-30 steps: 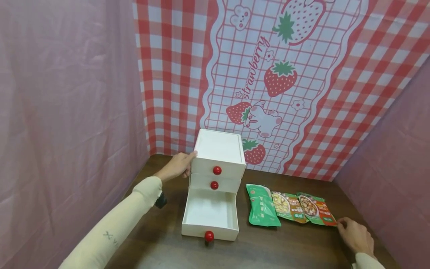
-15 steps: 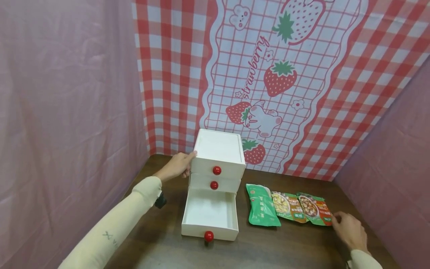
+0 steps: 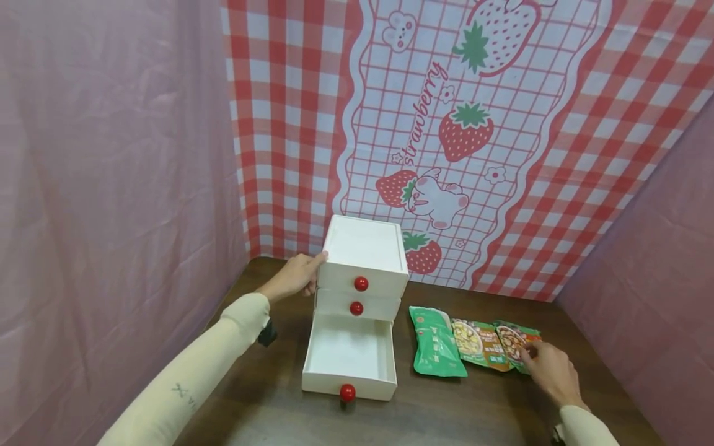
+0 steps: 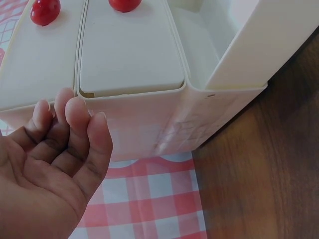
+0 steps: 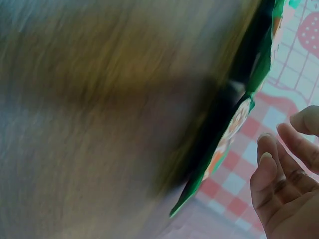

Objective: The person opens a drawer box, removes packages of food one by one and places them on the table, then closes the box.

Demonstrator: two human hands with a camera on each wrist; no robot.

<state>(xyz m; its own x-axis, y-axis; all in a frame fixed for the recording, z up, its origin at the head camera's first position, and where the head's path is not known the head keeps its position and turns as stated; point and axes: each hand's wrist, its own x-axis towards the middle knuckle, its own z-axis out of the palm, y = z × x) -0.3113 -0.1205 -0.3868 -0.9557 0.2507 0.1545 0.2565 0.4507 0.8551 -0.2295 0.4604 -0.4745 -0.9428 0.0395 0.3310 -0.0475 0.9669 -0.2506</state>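
My left hand (image 3: 292, 275) rests against the upper left side of a small white drawer cabinet (image 3: 365, 244) with round red knobs. In the left wrist view its fingers (image 4: 97, 139) bend loosely beside the cabinet's side wall. The bottom drawer (image 3: 323, 382) is pulled out and has nothing in it; the two above are closed. Over the rightmost food pouch (image 3: 512, 339), red and green with a bowl picture, hovers my right hand (image 3: 552, 375), fingers loosely bent and holding nothing. In the right wrist view the hand (image 5: 286, 194) appears apart from the pouches.
Left of that pouch lie a brown-and-green food pouch (image 3: 480, 344) and a plain green pouch (image 3: 436, 347), all in a row on the dark wooden table (image 3: 435, 412). A checked strawberry cloth (image 3: 429, 124) hangs behind; pink curtains (image 3: 111, 186) flank both sides.
My right hand has moved left from beside the rightmost pouch's right edge to over it, hiding part of it. The left hand, cabinet and pouches have stayed put.
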